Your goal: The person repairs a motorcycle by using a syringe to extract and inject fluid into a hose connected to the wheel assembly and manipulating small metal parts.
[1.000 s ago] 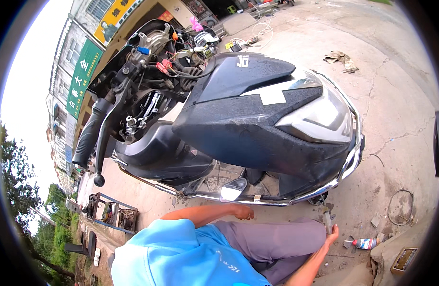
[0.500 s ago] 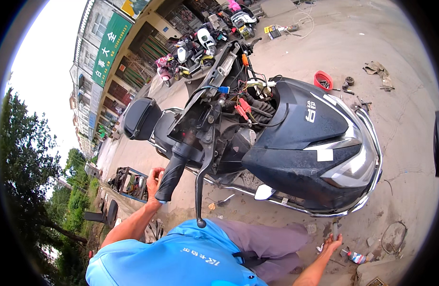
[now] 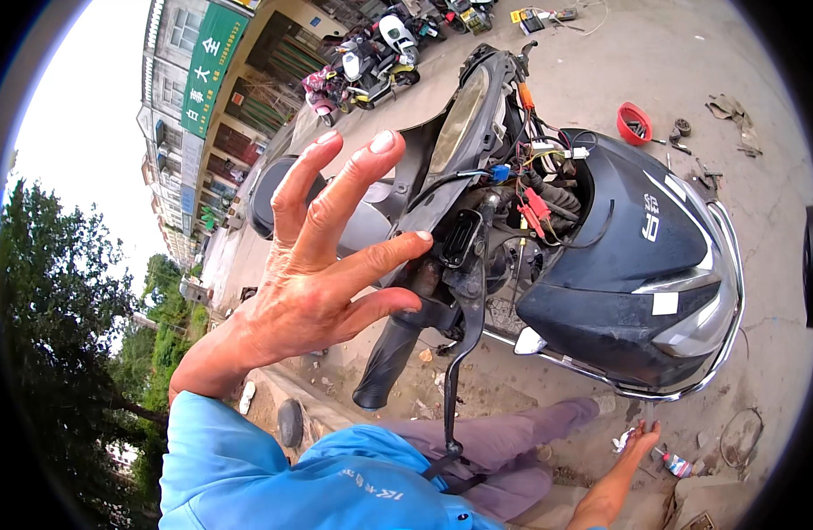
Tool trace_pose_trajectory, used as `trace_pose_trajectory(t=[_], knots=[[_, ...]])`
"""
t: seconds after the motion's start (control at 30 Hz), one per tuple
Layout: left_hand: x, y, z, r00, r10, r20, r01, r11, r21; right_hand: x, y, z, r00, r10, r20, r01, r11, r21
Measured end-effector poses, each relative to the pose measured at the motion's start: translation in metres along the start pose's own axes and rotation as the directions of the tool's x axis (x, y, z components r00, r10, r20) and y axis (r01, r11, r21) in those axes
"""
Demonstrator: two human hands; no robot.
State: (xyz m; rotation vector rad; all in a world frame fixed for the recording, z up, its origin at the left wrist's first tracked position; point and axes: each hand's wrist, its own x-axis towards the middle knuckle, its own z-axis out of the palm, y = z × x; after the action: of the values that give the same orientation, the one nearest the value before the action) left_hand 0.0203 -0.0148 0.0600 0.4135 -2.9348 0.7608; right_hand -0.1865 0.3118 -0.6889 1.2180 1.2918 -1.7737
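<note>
- Concrete ground (image 3: 583, 75): scooter (image 3: 592, 291) stands near its curb edge (image 3: 327, 402), front wiring (image 3: 537, 208) exposed.
- Left hand (image 3: 309, 296): fingers spread, raised near handlebar (image 3: 389, 362).
- Right hand (image 3: 639, 437): near bottle (image 3: 677, 465), can't tell its grip.

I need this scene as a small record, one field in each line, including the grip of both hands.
Vehicle: dark scooter, wiring exposed
Connectors: red pair, blue connector
Left grip: open, fingers spread, near the rubber handlebar handle; contact unclear
Right grip: low, beside a white crumpled piece; whether it holds anything is unclear
Ground: red bowl with small items inside, plastic bottle
Background: parked scooters, green signboard
</note>
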Motion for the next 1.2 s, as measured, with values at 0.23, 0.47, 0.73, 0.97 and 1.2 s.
trace_pose_trajectory(t=[0.23,0.47,0.73,0.97,1.2], knots=[[0.023,0.011,0.006,0.997,0.047,0.064,-0.05,0.997,0.058,0.014,-0.009,-0.002,0.998,-0.061,0.016,0.061,0.998,0.023],[0.029,0.015,0.014,0.997,0.009,0.074,-0.009,1.0,0.008,-0.003,-0.004,0.002,1.0,0.016,0.021,-0.016,1.0,-0.008],[0.028,0.017,0.019,0.999,0.005,0.041,-0.004,1.0,-0.021,0.0,-0.01,0.002,1.0,0.007,0.012,-0.007,1.0,-0.003],[0.036,0.02,0.012,0.987,-0.011,0.157,0.021,0.998,-0.061,0.012,-0.012,-0.003,1.0,-0.013,0.007,0.013,1.0,0.025],[0.044,0.013,0.009,0.956,0.022,0.292,-0.023,1.0,-0.003,0.008,-0.01,0.0,0.999,-0.031,-0.044,0.033,0.999,0.038]])
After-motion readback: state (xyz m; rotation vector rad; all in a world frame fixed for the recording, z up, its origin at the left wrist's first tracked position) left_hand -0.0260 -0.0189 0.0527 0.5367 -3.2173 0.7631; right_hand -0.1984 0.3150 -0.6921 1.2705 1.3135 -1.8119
